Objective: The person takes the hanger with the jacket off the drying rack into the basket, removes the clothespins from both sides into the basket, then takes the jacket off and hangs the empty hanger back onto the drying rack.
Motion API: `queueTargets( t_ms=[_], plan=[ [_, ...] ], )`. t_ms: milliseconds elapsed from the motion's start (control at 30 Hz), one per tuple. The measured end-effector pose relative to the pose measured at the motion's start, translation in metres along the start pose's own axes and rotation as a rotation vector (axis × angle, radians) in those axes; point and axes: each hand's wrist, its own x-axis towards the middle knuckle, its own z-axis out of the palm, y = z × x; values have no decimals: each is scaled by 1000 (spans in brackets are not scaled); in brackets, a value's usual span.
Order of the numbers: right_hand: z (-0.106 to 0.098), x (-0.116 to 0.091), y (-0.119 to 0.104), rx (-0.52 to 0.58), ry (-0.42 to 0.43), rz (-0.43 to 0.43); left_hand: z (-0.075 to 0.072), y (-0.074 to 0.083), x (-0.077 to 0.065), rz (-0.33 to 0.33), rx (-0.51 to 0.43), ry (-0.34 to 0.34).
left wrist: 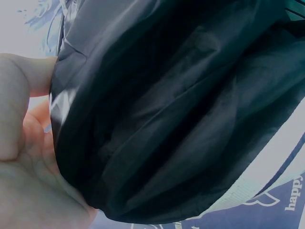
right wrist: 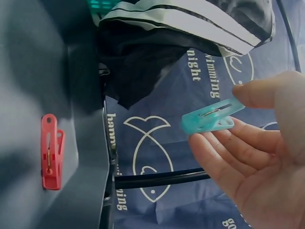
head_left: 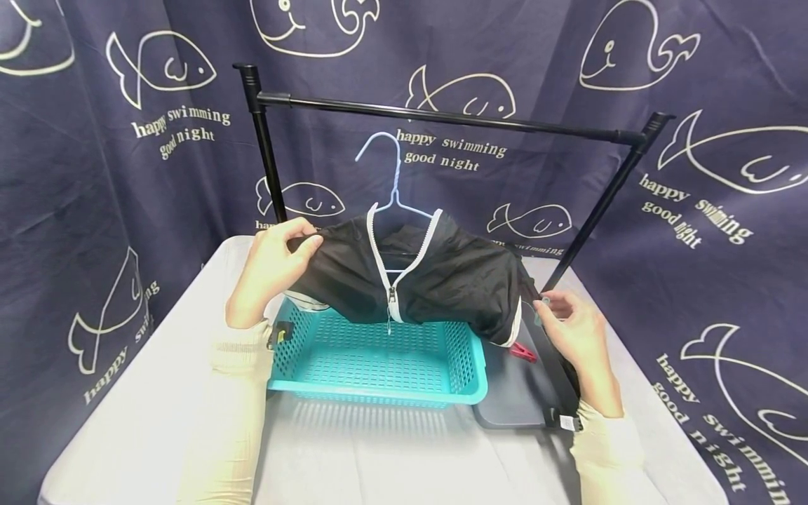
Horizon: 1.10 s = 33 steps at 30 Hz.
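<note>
A black zip jacket (head_left: 341,266) with white trim hangs on a light blue wire hanger (head_left: 396,172), whose hook stands below the rack's bar. My left hand (head_left: 271,266) pinches the jacket's shoulder between thumb and fingers; in the left wrist view black cloth (left wrist: 157,119) fills most of the picture beside the thumb. At the right, near the other sleeve, my right hand (head_left: 577,337) holds a translucent teal clothespin (right wrist: 209,117) between thumb and fingertips. A red clothespin (right wrist: 51,155) lies in a grey container (right wrist: 76,95) to that hand's side.
Behind the jacket stands a black rack (head_left: 454,118) with a top bar and two posts. A turquoise basket (head_left: 379,393) sits on the white table (head_left: 379,456) under the jacket, next to the grey container. A dark blue curtain (head_left: 189,161) with fish drawings surrounds the table.
</note>
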Motion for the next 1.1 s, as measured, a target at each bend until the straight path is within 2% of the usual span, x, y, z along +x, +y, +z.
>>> queueTargets(
  t_ms=[200, 500, 833, 1100],
  plan=[
    [3, -1, 4, -53, -44, -9, 0, 0, 1, -1, -4, 4],
    [5, -3, 12, -105, -149, 67, 1, -1, 1, -4, -4, 4],
    [10, -3, 19, -134, -203, 102, 0, 1, 2, -9, -17, 0],
    [11, -4, 18, -164, -240, 97, 0, 1, 1, -17, -14, 0]
  ],
)
